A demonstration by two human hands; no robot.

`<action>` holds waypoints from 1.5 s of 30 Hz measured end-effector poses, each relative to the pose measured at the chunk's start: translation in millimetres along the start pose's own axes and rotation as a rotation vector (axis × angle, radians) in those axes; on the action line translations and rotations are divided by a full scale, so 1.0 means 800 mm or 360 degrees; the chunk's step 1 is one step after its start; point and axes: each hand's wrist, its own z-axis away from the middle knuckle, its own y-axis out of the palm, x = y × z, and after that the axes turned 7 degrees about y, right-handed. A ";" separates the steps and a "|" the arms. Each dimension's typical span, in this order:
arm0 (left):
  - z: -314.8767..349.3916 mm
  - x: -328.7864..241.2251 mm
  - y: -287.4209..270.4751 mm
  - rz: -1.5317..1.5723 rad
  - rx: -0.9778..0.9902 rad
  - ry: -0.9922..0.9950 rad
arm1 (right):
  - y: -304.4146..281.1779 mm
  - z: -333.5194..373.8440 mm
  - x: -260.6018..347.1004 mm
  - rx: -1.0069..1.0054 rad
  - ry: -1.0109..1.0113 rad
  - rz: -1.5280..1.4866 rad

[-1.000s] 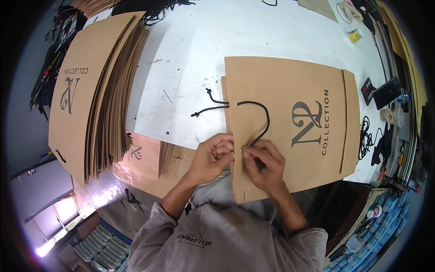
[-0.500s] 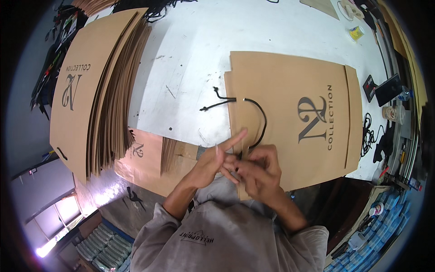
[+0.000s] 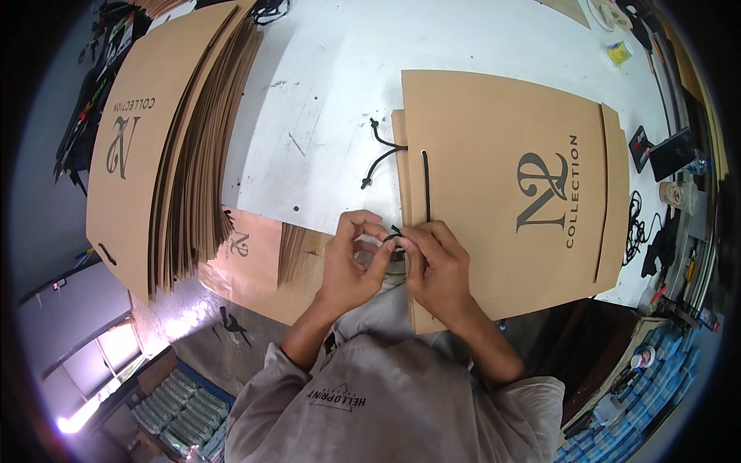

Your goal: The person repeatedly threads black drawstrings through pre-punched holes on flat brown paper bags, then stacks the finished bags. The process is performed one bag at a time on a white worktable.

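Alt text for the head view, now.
A person's left hand and right hand pinch a black cord at the left edge of a brown paper bag on a white table. A stack of similar bags is at left.

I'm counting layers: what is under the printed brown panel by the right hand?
Under the printed brown panel, another brown layer juts out at the left, over the white table. Anything else beneath is covered.
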 end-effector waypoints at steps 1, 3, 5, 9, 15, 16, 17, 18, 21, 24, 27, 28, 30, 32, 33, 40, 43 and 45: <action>0.000 0.002 0.000 -0.0161 -0.0038 0.0169 | -0.002 0.001 0.004 0.0079 0.0047 0.0010; -0.006 0.014 -0.003 -0.0211 0.0002 0.0450 | -0.013 -0.004 0.018 0.0231 0.0129 0.0035; -0.006 0.018 -0.004 -0.0011 0.0016 0.0472 | -0.020 -0.009 0.015 0.0335 0.0226 -0.0098; -0.007 0.013 0.000 0.0407 0.0085 0.0202 | -0.038 -0.012 0.001 0.0560 0.0627 -0.0566; -0.010 0.002 -0.008 0.0405 0.0154 0.0056 | -0.026 -0.005 -0.004 0.0470 0.0557 -0.0764; -0.008 0.000 -0.008 0.0394 0.0137 0.0006 | -0.026 -0.005 -0.004 0.0446 0.0557 -0.0735; -0.007 -0.001 -0.010 0.0337 0.0151 -0.0023 | -0.025 -0.004 -0.001 0.0431 0.0557 -0.0716; -0.006 -0.002 -0.011 0.0280 0.0165 -0.0053 | -0.024 -0.004 0.001 0.0416 0.0557 -0.0696; -0.005 -0.001 -0.008 0.0160 0.0198 -0.0030 | -0.027 -0.003 0.001 0.0450 0.0641 -0.0744; -0.006 0.008 -0.001 0.0193 0.0173 0.0057 | -0.025 -0.004 0.000 0.0429 0.0634 -0.0781; -0.011 0.022 0.000 0.0184 0.0210 0.0263 | -0.030 -0.007 0.002 0.0463 0.0784 -0.0982; -0.013 0.024 -0.001 0.0164 0.0236 0.0351 | -0.033 -0.009 0.004 0.0476 0.0814 -0.0990; -0.010 0.022 0.006 0.0507 0.0147 0.0266 | -0.039 -0.012 0.005 0.0510 0.0874 -0.1007; -0.011 0.021 0.010 0.0646 0.0118 0.0260 | -0.040 -0.010 0.004 0.0524 0.0875 -0.0987; -0.013 0.021 0.011 0.0614 0.0135 0.0297 | -0.040 -0.010 0.004 0.0530 0.0876 -0.0978; -0.017 0.021 0.015 0.0026 0.0078 0.0707 | -0.040 -0.013 0.005 0.0511 0.0830 -0.0944; -0.011 0.026 0.016 0.0028 -0.0039 0.0628 | -0.043 -0.015 0.001 0.0613 0.0836 -0.0899; -0.007 0.027 0.017 0.0177 -0.0019 0.0390 | -0.046 -0.015 0.010 0.0605 0.0920 -0.0931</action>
